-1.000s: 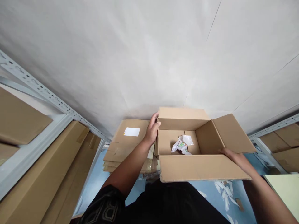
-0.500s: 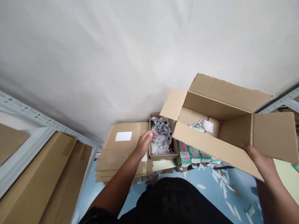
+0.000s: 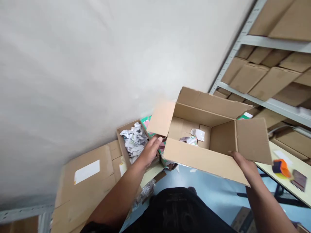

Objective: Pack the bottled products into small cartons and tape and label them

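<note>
Brown and open-flapped, the cardboard box (image 3: 204,160) is held at its near right corner by the right hand (image 3: 243,164); unlike half a second ago, the left hand (image 3: 150,151) is just beside the box's left flap (image 3: 161,119), though I cannot tell whether its fingers grip. Inside the box lies crumpled wrapping (image 3: 198,134); a carton (image 3: 124,147) to its left holds paper scraps (image 3: 134,139)
</note>
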Available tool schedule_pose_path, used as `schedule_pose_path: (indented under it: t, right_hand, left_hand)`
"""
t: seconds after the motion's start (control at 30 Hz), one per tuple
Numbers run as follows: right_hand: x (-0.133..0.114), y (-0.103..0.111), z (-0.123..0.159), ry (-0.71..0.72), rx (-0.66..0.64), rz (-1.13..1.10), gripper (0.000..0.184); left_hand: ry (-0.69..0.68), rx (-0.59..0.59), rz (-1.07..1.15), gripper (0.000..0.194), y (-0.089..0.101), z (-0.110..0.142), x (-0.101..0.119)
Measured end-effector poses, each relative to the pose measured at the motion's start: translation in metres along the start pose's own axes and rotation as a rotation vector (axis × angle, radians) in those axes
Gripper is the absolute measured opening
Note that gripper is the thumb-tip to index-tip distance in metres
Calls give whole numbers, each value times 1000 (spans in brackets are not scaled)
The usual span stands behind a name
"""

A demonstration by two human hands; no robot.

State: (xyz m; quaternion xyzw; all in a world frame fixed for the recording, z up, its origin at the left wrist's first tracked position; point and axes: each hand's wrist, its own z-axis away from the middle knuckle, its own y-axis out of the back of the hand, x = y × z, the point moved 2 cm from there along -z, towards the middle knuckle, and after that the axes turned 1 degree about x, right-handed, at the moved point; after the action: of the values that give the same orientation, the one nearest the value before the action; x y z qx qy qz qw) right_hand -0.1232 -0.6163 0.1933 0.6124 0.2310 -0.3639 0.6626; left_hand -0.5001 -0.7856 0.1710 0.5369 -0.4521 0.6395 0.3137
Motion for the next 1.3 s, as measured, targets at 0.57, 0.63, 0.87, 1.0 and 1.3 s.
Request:
schedule_pose_path:
  t: [0.57, 0.63, 0.87, 1.0, 1.3]
  right_hand:
    - [227, 170, -158, -178, 80, -169, 33]
    - [242, 179, -177, -198, 90, -190, 37]
    - [270, 171, -251, -298, 128, -297, 47]
    - [277, 156, -300, -341, 203, -308, 51]
    - [280, 124, -392, -485, 298, -376, 55]
  left_hand:
    - [166, -202, -582, 28, -342, -133, -115]
    - [243, -208, -544, 31, -372, -152, -133]
    - [329, -228, -539, 36, -434, -235, -201]
    - [333, -307, -463, 35, -459, -298, -240]
    - [411, -488, -399, 31, -504, -405, -298]
